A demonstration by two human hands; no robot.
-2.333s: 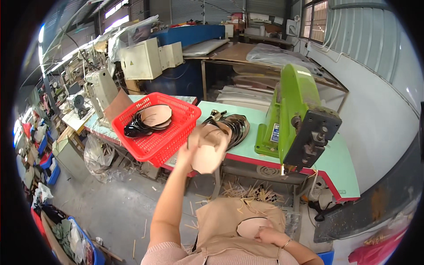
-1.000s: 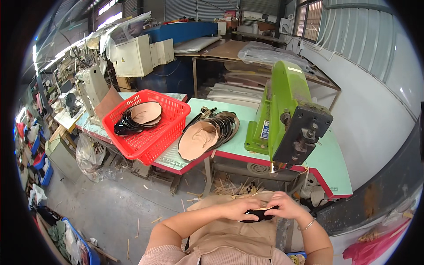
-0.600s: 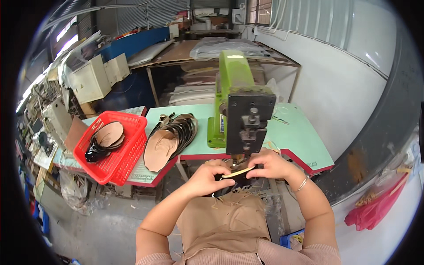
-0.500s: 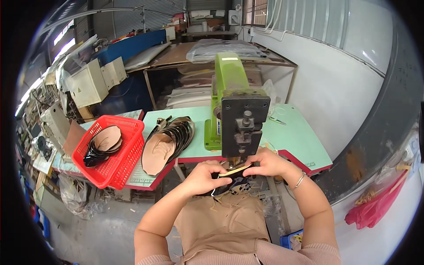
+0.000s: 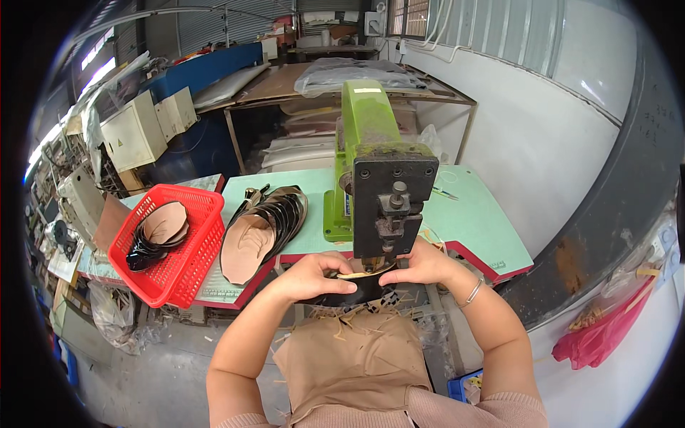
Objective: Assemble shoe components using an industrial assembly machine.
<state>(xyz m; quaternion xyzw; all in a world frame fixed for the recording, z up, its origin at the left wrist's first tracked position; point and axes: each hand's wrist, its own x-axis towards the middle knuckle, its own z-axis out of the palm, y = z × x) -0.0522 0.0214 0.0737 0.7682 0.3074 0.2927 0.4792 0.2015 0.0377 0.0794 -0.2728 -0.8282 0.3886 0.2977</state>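
A black leather shoe piece with a pale inner edge (image 5: 368,291) is under the dark head of a green post machine (image 5: 371,118), at its lower tip. My left hand (image 5: 317,277) pinches the left side of the piece, thumb over the near face. On the other side, my right hand (image 5: 422,266) grips it between thumb and fingers, some of them hidden behind the machine head. To the left, a stack of glossy black shoe pieces with beige linings (image 5: 250,246) lies on the green table (image 5: 314,239).
A red plastic basket (image 5: 187,265) left of the stack holds more black and beige pieces. Small snips (image 5: 446,193) lie on the table behind the machine, at right. Thin trimmings litter my brown apron (image 5: 349,357). A pink bag (image 5: 603,332) hangs at the right wall.
The shoe piece has turned between my hands, so more of its black face shows. My left hand has shifted slightly left; the thumbs are farther apart. The whole view has moved a little.
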